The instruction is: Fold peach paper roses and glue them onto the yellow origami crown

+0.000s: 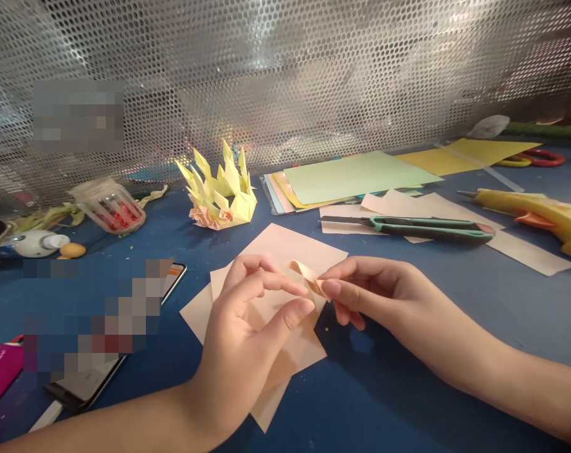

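Note:
Between thumb and fingers, my right hand [380, 292] pinches a small folded piece of peach paper [307, 274], its upper end curling to the left. My left hand [252, 321] is just left of that piece, thumb and index finger apart, with nothing visible between them. Several square sheets of pale peach paper [276, 242] lie overlapped on the blue table under both hands. Behind them stands a yellow folded-paper crown [241, 207] with peach paper roses [226, 215] on its front.
A green box cutter [436, 228] rests on peach paper strips at the right, near a yellow glue gun [535, 207]. Coloured sheets [351, 176] are stacked behind. At the left are a phone [101, 377] and a clear jar [109, 204]. Perforated metal mesh [314, 75] closes off the back.

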The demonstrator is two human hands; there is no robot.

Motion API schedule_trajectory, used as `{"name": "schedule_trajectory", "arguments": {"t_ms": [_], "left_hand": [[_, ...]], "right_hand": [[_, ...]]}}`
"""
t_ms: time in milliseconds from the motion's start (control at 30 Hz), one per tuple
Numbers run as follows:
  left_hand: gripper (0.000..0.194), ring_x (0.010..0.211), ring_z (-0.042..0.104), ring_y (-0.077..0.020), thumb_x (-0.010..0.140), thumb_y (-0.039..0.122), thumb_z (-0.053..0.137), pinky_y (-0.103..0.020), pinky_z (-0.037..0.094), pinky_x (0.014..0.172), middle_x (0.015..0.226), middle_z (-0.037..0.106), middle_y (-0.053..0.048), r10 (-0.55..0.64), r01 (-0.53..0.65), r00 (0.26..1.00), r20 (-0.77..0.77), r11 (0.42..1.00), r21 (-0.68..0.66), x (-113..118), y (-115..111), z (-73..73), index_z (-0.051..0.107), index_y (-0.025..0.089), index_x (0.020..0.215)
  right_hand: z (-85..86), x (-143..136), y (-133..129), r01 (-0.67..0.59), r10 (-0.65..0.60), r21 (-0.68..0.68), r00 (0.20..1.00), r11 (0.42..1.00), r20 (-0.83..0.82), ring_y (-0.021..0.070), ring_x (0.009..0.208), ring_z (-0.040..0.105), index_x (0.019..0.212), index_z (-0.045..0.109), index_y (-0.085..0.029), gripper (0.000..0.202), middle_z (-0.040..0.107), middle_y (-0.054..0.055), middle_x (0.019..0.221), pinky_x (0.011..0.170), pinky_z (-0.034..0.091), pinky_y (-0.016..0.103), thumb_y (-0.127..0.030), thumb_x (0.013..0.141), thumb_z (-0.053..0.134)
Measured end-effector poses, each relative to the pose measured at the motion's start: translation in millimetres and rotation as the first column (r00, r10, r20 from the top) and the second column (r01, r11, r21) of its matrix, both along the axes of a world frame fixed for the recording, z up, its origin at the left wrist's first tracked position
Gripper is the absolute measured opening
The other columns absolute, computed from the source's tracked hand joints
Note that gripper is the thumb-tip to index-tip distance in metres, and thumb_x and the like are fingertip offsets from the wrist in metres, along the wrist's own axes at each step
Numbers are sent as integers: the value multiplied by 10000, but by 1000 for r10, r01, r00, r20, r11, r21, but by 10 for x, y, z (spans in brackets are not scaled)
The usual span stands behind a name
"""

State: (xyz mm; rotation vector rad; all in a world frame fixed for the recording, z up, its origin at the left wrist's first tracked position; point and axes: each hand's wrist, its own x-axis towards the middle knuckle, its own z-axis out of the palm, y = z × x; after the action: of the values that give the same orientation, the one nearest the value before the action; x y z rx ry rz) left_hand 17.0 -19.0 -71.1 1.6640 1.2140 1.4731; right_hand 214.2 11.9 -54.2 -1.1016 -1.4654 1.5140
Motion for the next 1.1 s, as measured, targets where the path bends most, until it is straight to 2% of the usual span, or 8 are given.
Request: {"name": "schedule_trajectory", "arguments": {"t_ms": [100,200,367,533,700,867,967,1100], "left_hand": [[177,885,686,-96,871,156,777,-175,534,855,888,709,58,-49,49,999,-8,998,-29,21,1,18,794,321,809],[153,793,710,-99,873,172,780,-174,545,759,787,765,67,-98,99,995,16,989,-114,40,-5,40,792,296,785],[131,818,756,-160,871,172,777,-239,579,728,836,810,17,-184,202,977,107,959,-200,42,-16,37,828,273,805],[112,759,730,-168,825,185,818,-237,540,619,786,792,4,-150,157,987,56,973,-171,40,-15,22,826,269,751],[107,662,672,-135,822,202,798,-219,519,587,764,783,9,-124,131,991,46,968,-214,55,-26,37,788,250,727],[140,674,681,-137,874,246,744,-220,561,638,711,755,10,-166,201,977,132,924,-325,68,-30,28,702,224,742],[154,684,685,-136,847,222,744,-215,560,641,717,746,8,-152,177,982,108,944,-278,67,-17,23,684,221,705],[119,610,645,-131,785,198,766,-209,504,545,686,735,9,-94,97,995,26,975,-198,51,-7,37,732,227,675]], "right_hand": [[32,-14,-7,-2,1,-11,1000,1000,-24,112,599,599,776,791,-201,382,728,19,678,611,538,236,-572,751,882],[32,-18,-43,-21,18,-32,995,999,-95,122,631,637,824,810,-206,344,758,28,735,637,567,242,-522,733,912],[-3,-13,-77,-44,42,-11,988,999,-147,117,634,652,844,825,-212,284,766,30,736,624,569,221,-472,764,906],[-26,-23,-71,-42,42,8,993,999,-111,113,662,633,777,826,-230,196,753,17,762,587,530,191,-390,734,933],[-25,-40,-99,-50,44,-42,989,998,-138,107,606,614,822,837,-232,204,714,-1,654,576,526,198,-375,721,942],[-16,-46,-113,-53,48,-48,994,997,-103,124,600,622,868,838,-208,283,707,8,639,578,535,231,-433,724,932],[-24,-45,-103,-57,53,-49,995,997,-89,122,604,623,869,834,-206,279,708,6,642,578,530,226,-424,725,932],[-56,-41,-110,-63,58,-40,991,997,-120,125,632,659,878,819,-215,243,734,6,697,568,527,208,-378,736,931]]}}
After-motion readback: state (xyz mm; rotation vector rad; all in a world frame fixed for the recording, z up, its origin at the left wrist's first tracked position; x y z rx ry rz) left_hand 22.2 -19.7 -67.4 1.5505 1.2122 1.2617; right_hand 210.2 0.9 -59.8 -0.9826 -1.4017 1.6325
